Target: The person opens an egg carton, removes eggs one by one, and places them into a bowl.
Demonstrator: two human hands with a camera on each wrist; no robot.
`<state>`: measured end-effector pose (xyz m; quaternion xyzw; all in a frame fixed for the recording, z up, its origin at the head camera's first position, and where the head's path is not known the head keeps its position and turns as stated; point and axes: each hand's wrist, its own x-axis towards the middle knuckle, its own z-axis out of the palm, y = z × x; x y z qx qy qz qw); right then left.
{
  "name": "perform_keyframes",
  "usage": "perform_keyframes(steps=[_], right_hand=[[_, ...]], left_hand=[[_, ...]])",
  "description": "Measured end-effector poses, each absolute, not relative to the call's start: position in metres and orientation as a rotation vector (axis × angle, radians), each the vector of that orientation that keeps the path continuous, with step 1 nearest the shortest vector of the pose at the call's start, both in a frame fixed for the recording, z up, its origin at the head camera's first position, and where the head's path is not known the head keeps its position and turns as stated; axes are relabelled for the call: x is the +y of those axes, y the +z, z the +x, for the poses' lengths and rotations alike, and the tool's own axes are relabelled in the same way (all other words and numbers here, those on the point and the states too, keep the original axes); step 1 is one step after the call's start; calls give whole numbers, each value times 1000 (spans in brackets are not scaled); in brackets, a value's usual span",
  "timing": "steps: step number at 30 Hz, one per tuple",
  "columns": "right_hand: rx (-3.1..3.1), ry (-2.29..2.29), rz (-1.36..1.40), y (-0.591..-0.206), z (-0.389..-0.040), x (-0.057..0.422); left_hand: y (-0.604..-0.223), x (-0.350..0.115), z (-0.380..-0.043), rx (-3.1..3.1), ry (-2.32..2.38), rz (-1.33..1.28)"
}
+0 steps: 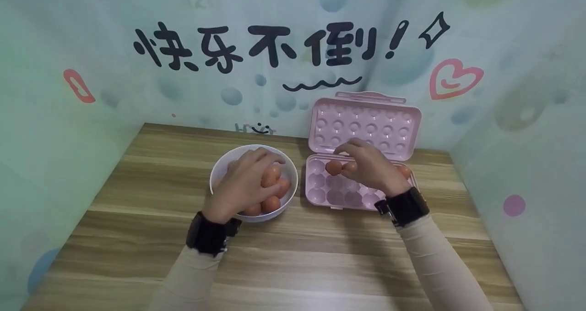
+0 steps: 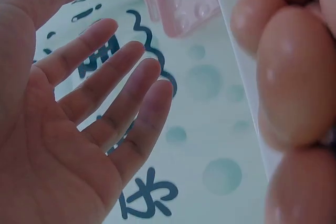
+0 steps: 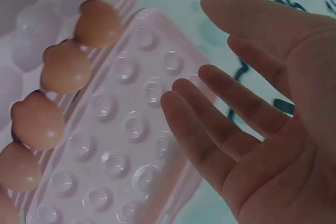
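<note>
In the head view my left hand (image 1: 240,185) hovers over a white bowl (image 1: 228,160) heaped with several brown eggs (image 1: 271,204). The left wrist view shows that hand's fingers loosely extended, with nothing in the palm, apart from the eggs (image 2: 296,77). My right hand (image 1: 371,165) is above a pink egg box (image 1: 336,197), its lid (image 1: 364,128) standing up at the back. Several brown eggs (image 3: 39,120) sit in a row of cups along the hinge side. Slightly bent fingers and no egg in grasp show in the right wrist view. The right hand hides part of the box.
Bowl and box stand side by side on a wood-grain table (image 1: 284,265), the bowl to the left. A printed cloth (image 1: 256,100) hangs behind the table and along both sides. Dark straps (image 1: 405,206) with cameras circle both wrists.
</note>
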<state>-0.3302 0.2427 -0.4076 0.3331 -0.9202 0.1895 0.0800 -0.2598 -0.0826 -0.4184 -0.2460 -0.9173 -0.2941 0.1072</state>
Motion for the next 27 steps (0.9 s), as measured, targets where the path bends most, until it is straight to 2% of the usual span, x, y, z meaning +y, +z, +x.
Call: perform_keyframes(steps=[11,27], right_hand=[[-2916,390,1011,-433,-370,220],[-3060,295,889,-445,-382,200]], left_hand=[[-425,-66,-261,-2660,-807,-831],[-424,-71,-260,-2707,-811,-799]])
